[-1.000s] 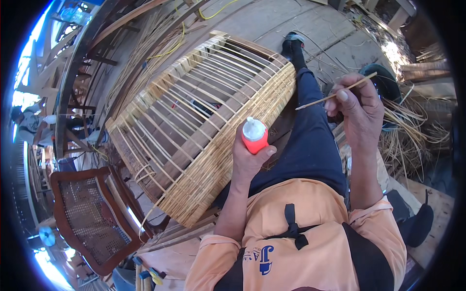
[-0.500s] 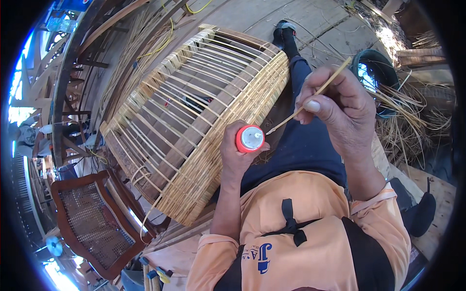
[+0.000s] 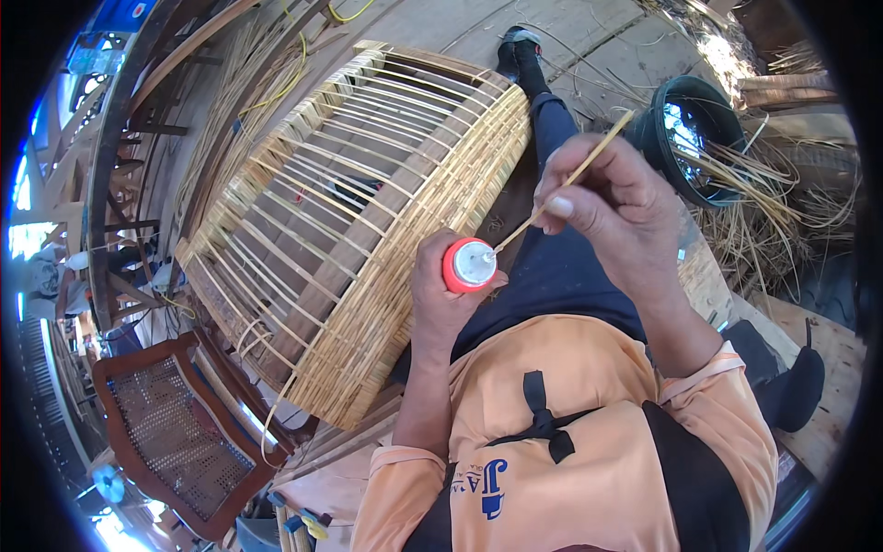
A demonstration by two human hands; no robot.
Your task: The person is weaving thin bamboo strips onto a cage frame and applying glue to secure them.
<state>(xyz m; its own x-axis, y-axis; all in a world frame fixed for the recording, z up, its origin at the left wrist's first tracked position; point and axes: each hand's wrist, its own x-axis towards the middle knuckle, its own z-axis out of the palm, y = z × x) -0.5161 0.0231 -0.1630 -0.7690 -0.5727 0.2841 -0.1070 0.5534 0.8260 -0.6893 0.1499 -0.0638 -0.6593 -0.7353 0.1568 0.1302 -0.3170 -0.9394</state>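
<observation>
A red bottle with a white top (image 3: pixel 475 264) is gripped upright in my left hand (image 3: pixel 435 293), over the near edge of the woven piece. My right hand (image 3: pixel 614 212) pinches a thin cane strip (image 3: pixel 598 161) between thumb and fingers. The strip slants down to the left, its lower tip at the bottle's small nozzle; whether they touch I cannot tell. Left of my legs lies a wooden frame wrapped in woven cane (image 3: pixel 414 248). Spaced cane strands (image 3: pixel 317 189) run across its open middle, and one loose strand loops off its near left corner.
A dark bucket (image 3: pixel 658 138) holding water stands at the right, with loose cane strips (image 3: pixel 763 198) over its rim and beside it. A brown chair back with cane mesh (image 3: pixel 179 423) lies at lower left. Long strips and yellow cord (image 3: pixel 276 92) lie beyond the frame.
The cane strip's lower tip has come closer to the bottle's nozzle as my right hand shifted left. The view has also moved slightly; the left hand keeps its hold.
</observation>
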